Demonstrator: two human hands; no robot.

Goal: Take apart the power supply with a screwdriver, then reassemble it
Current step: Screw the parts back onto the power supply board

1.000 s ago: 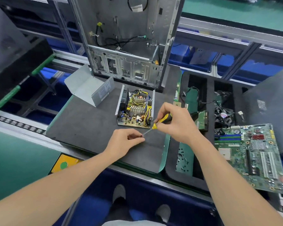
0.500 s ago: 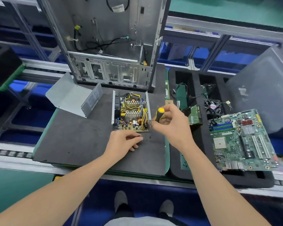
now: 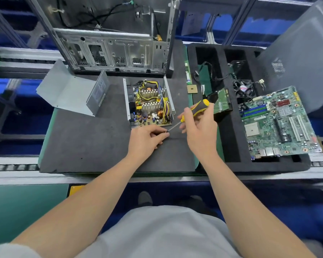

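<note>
- Near the opened metal power supply (image 3: 150, 103), right hand (image 3: 199, 131) grips a yellow-and-black-handled screwdriver (image 3: 196, 108).
- Left hand (image 3: 145, 141) pinches its metal tip over grey foam mat (image 3: 86, 142).

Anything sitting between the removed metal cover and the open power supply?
Nothing visible: only bare mat between the metal cover and the open power supply to its right. The left hand and right hand, with the screwdriver, are at the supply's near edge, off that path.
</note>
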